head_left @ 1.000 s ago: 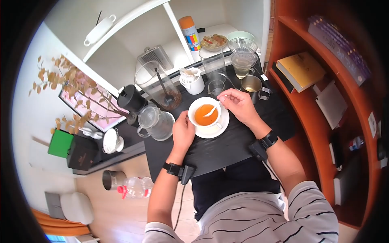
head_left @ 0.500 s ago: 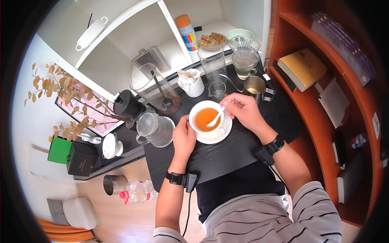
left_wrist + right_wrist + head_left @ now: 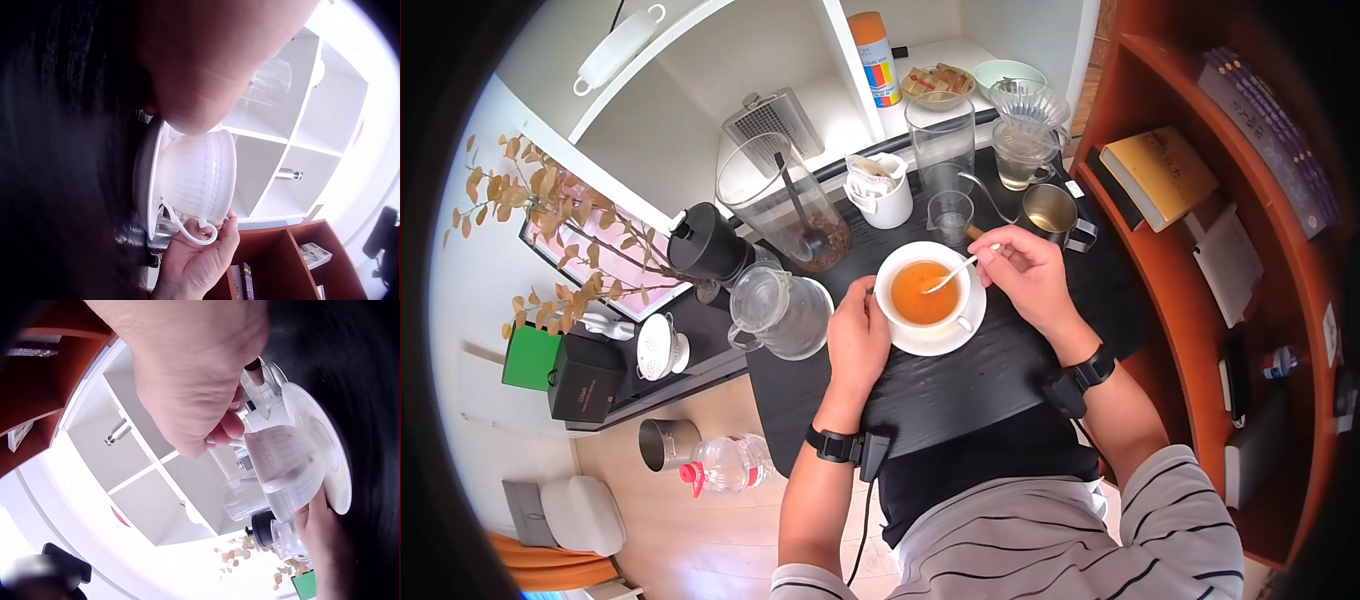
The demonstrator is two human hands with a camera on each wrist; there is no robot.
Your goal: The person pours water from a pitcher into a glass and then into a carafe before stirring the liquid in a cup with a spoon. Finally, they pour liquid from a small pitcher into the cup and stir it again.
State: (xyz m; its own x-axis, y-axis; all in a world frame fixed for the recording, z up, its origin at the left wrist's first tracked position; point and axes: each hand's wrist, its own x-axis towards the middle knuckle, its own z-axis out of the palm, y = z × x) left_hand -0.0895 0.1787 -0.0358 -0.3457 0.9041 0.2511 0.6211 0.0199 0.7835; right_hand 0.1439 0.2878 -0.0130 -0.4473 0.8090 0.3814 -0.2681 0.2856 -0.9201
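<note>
My right hand (image 3: 1032, 280) pinches the handle of a white spoon (image 3: 950, 273), its bowl dipped in orange-brown liquid. That liquid fills much of a white, ribbed cup (image 3: 190, 172) with a looped handle. Under the cup lies a white saucer (image 3: 930, 343) on the black table. At the cup's left side rests my left hand (image 3: 858, 338), its thumb close against the cup wall near the saucer's rim. Its other fingers are largely hidden, so I cannot tell how they curl. In the right wrist view the right hand (image 3: 194, 381) is above the cup (image 3: 284, 465).
To the left stand a glass server (image 3: 775, 310), a black grinder (image 3: 705, 243) and a tall glass with coffee beans (image 3: 825, 235). Behind the cup are a white pot with packets (image 3: 890, 208) and a small glass (image 3: 950, 225). A metal mug (image 3: 1050, 212) stands back right.
The spoon has swung through the liquid, its bowl first toward the cup's near right side, now back near the middle. The left hand stays at the cup. The head view has shifted slightly.
</note>
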